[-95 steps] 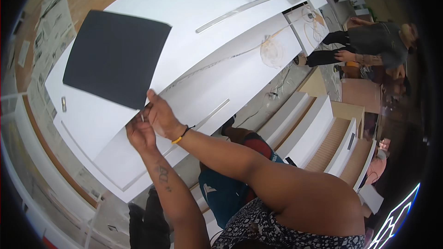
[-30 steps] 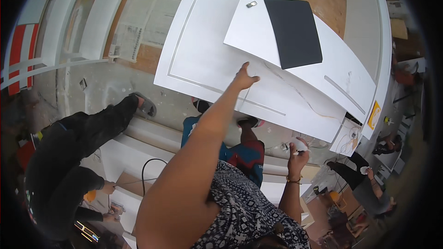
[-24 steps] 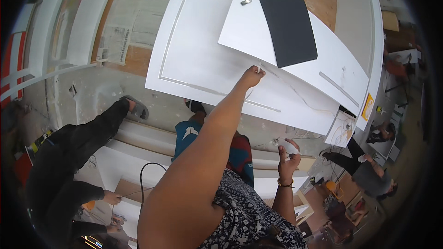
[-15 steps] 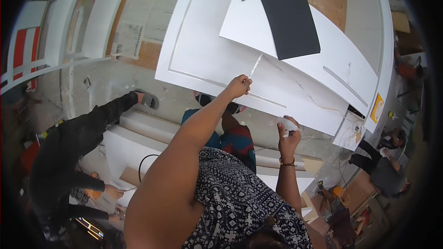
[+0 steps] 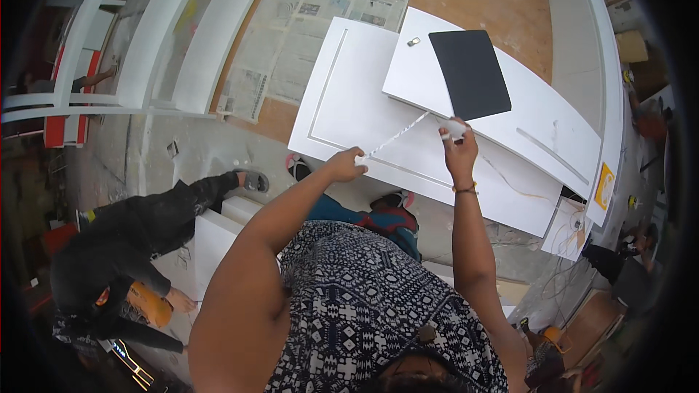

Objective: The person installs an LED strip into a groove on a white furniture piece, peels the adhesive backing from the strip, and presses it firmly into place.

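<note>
My left hand (image 5: 345,167) pinches the near end of a narrow white strip (image 5: 397,135) with dark specks. Stretched taut, the strip runs up and right to the edge of a white panel (image 5: 539,109), where its far end is lost from sight. Below that lies a larger white panel (image 5: 357,87) with a grooved border. My right hand (image 5: 461,156) is closed round a crumpled white wad (image 5: 456,129), perhaps tissue or cloth, over the larger panel. From near that hand, a thin pale wire (image 5: 510,185) trails right across the panel.
A dark rectangular sheet (image 5: 473,73) and a small metal piece (image 5: 413,41) rest on the upper panel. Newspaper (image 5: 291,44) covers brown board behind. Loose wires (image 5: 571,222) gather at the right end. On the left a co-worker in dark clothes (image 5: 131,225) bends low; others are at the right.
My right hand has risen with the white wad to the upper panel's edge. My left hand has moved left and nearer me, and more of the strip shows. The view has shifted.
</note>
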Tool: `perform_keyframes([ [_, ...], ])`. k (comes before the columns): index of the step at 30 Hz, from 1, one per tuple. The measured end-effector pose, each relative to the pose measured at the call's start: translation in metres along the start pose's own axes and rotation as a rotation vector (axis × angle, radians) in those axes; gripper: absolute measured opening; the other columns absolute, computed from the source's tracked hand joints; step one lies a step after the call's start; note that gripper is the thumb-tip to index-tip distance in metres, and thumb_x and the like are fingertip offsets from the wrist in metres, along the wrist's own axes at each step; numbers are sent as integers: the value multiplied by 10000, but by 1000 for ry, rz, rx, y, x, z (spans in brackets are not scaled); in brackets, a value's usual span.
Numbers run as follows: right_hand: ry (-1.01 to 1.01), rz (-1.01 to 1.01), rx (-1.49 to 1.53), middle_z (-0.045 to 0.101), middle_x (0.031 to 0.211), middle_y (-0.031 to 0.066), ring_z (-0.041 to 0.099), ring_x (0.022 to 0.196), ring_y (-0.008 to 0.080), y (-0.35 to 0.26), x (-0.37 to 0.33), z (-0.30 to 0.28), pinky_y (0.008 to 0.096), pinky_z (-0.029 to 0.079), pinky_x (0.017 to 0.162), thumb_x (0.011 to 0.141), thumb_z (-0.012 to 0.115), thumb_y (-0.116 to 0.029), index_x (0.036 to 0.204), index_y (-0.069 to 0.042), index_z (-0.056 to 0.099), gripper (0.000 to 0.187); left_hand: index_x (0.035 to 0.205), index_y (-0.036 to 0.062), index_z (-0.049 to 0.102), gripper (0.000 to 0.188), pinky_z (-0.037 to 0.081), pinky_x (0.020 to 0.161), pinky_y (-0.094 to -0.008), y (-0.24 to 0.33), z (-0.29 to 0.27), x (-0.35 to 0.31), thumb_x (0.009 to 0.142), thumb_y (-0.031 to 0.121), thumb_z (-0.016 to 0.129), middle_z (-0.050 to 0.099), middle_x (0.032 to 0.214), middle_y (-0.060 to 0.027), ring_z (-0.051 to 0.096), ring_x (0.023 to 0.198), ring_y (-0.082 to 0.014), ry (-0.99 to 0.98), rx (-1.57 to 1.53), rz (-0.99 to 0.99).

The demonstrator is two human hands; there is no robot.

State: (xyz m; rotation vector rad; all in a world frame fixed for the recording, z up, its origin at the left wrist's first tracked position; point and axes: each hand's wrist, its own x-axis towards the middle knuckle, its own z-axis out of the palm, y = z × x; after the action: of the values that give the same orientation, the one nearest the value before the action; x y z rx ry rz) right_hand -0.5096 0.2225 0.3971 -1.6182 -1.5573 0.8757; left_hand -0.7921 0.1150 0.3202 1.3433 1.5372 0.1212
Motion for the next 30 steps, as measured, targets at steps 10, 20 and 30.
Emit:
perform_keyframes([
  [10, 377, 103, -60, 691, 957, 75, 660, 844, 179, 5, 96, 126, 311, 504, 775, 822, 766, -258, 1023, -43, 688, 304, 1392, 9, 436, 712, 423, 1018, -422, -146, -157, -84, 816, 334, 699, 568, 1273, -264, 550, 1183, -383, -235, 140, 235],
  [20, 512, 298, -168, 673, 1042, 137, 641, 956, 311, 33, 111, 155, 394, 504, 847, 759, 795, -321, 1058, -92, 688, 391, 1293, 20, 544, 582, 517, 873, -422, -233, -314, -158, 816, 313, 704, 650, 1129, -233, 653, 1012, -356, -112, 388, -206],
  [30, 552, 322, -246, 647, 1046, 92, 590, 1029, 318, 43, 139, 154, 443, 464, 870, 785, 741, -298, 1088, -164, 675, 338, 1232, -19, 564, 422, 523, 805, -304, -134, -357, -117, 898, 214, 677, 675, 986, -134, 659, 917, -196, -186, 223, -156],
])
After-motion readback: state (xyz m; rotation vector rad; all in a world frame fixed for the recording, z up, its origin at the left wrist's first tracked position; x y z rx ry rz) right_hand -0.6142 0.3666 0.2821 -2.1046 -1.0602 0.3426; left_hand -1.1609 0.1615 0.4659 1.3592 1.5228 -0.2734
